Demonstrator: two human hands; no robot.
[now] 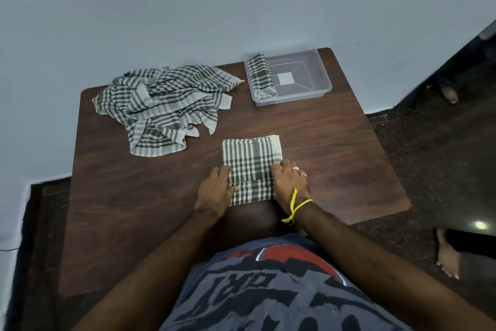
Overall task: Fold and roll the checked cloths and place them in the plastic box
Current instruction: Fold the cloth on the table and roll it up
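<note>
A person stands at the near edge of a dark wooden tabletop [335, 148], both hands set on a folded checked cloth [251, 159] that lies near the middle of that edge, its near end already turned up into the start of a roll. The left hand [214, 191] holds the cloth's left side, fingers bent over the rolled edge and thumb on the fabric; the right hand [290, 183], with rings on two fingers and a yellow thread [294, 208] tied at the wrist, holds the right side the same way, fingertips tucked onto the cloth. Both grips look closed on the fabric, though how tightly cannot be told. Toward the far left corner sits a loose heap of checked cloths [163, 105], unfolded and overlapping. At the far right corner a clear plastic box [316, 73] holds one finished roll [261, 77] against its left wall, with most of the floor of the box still free. The judgement from here: the roll could run crooked if one hand advances faster than the other, leaving a cone that unwinds when lifted. A slack first turn could let the layers slip sideways. The folded edges at the far end may also splay apart as the roll reaches them, so the bundle might spring open on the way to the box.
</note>
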